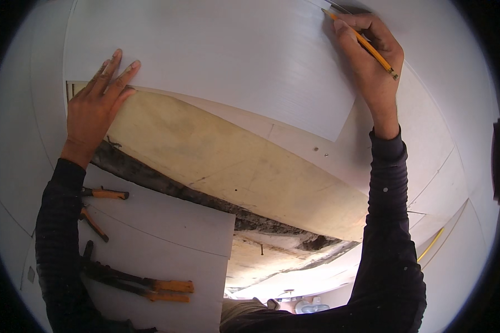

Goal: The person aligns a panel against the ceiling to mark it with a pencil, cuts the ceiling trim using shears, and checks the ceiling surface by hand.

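Observation:
A large white panel [205, 55] with a faint grain fills the upper middle of the view. My left hand [97, 100] lies on its lower left edge with the fingers spread. At the upper right, my right hand [372, 53] grips a yellow-orange pencil [375, 53]. The pencil's point touches or nearly touches the panel's far right edge; what lies just beyond the fingers is in shadow. Beneath the panel's near edge shows a cream-yellow surface [222, 150].
Pliers with orange handles [111, 194] and long-handled cutters [172, 289] rest on a white sheet [205, 233] at lower left. A dark, rough gap [178, 188] runs between that sheet and the cream surface. A yellow strip [430, 247] shows at the right.

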Tool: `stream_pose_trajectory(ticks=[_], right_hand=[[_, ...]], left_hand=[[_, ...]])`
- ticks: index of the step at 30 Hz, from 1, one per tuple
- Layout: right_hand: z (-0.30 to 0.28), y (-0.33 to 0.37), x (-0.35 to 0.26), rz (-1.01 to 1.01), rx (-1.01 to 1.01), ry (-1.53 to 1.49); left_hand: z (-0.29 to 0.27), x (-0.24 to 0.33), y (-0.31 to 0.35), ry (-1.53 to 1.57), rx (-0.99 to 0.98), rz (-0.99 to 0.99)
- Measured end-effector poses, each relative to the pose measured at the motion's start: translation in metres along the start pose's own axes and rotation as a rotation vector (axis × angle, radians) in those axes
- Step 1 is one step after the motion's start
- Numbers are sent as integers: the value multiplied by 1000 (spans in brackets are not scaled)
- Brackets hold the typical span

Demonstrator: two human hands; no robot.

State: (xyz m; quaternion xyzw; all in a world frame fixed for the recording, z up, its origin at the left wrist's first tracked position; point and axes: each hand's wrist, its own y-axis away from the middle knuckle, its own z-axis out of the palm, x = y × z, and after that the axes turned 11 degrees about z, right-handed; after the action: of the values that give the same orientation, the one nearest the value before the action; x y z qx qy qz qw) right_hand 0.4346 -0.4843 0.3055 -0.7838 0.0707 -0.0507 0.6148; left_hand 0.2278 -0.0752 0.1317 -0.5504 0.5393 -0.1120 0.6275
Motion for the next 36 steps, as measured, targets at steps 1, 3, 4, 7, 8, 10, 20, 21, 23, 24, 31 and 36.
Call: stream_pose_trajectory(ticks=[1,3,4,7,8,10,20,21,23,24,31,36], right_hand=[[-1,0,0,16,-3,-2],[-3,-1,2,-19,0,6],[-3,-2,3,-54,1,14],[-3,-2,2,-44,-9,14],[-3,-2,1,-44,-9,15],[-3,-2,0,-52,-6,41],[0,-1,-7,-157,-13,-53],[-3,8,-12,-104,-16,-102],[2,40,-23,38,-109,-224],[1,64,-29,122,-192,-276],[6,143,-13,-19,-385,-69],[20,144,-11,-200,-312,-48]], left_hand=[[-1,0,-1,1,0,-1],[-2,-1,-1,3,2,2],[-3,-1,-1,4,3,4],[-3,-2,0,-10,-12,2],[-2,-2,0,-10,-11,2],[-3,-1,0,-8,-9,2],[1,-1,-3,23,36,16],[2,1,-4,28,46,19],[0,0,2,21,31,15],[-3,-1,1,-19,52,27],[3,0,-4,-95,80,39],[3,-2,0,-95,85,38]])
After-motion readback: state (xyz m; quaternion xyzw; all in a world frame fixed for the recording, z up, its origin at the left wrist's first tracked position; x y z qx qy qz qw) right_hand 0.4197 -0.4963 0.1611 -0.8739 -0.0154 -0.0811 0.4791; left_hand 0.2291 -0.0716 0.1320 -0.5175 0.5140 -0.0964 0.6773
